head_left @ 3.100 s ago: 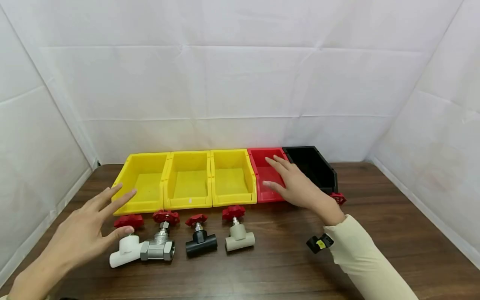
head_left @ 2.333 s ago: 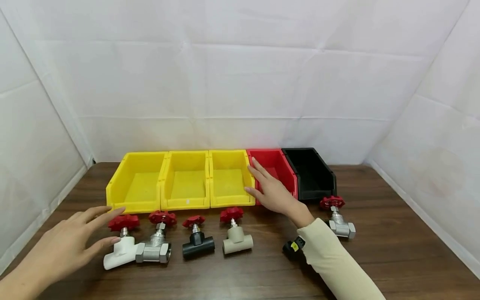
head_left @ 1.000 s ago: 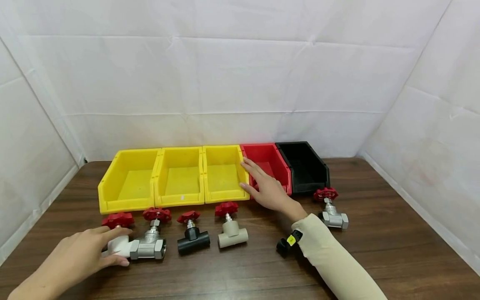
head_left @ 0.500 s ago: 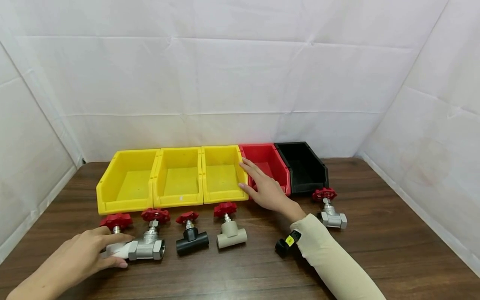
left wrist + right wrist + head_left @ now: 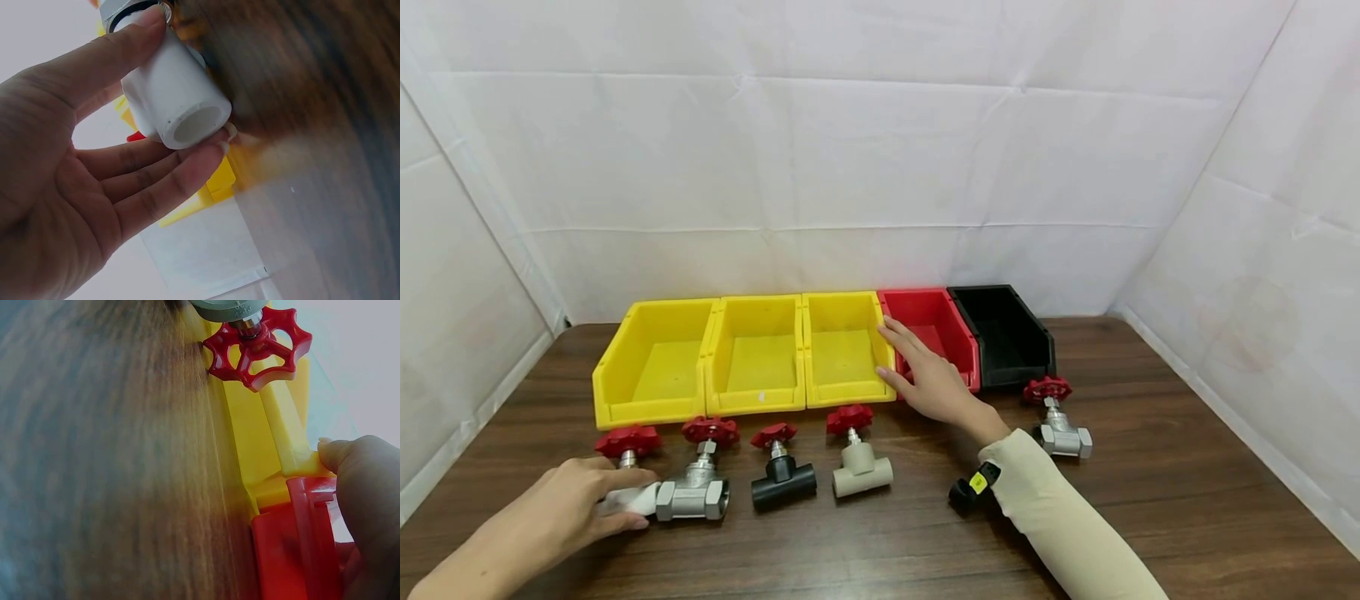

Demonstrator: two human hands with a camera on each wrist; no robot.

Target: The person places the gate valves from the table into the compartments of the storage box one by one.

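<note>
White sheeting (image 5: 880,167) hangs behind and along both sides of the dark wood-grain bench (image 5: 820,554). Along the bench's back edge, five bins stand side by side. From the back-left corner toward the back-right they run: the left yellow bin (image 5: 662,379), the middle yellow bin (image 5: 762,367), the rightmost yellow bin (image 5: 846,354), the red bin (image 5: 928,337) and the black bin (image 5: 1009,342).

A cream sleeve (image 5: 1067,517) covers the right forearm. The right hand (image 5: 936,383) reaches to where the rightmost yellow and red bins meet; its fingers are extended, the thumb apart from them and touching the yellow rim. Near the bench's left edge, the left hand (image 5: 568,500) has thumb and fingers clamped on opposite sides of the white valve (image 5: 181,94), which lies in front of the left yellow bin, red handwheel toward the back edge.

Its pipe end meets or nearly meets the left silver valve (image 5: 692,498). The right silver valve (image 5: 1063,437) lies before the black bin, toward the right edge. Between them are the beige valve (image 5: 862,471) and black valve (image 5: 784,482). Smallest is a black wrist device (image 5: 976,486) with a yellow label at the right cuff.
</note>
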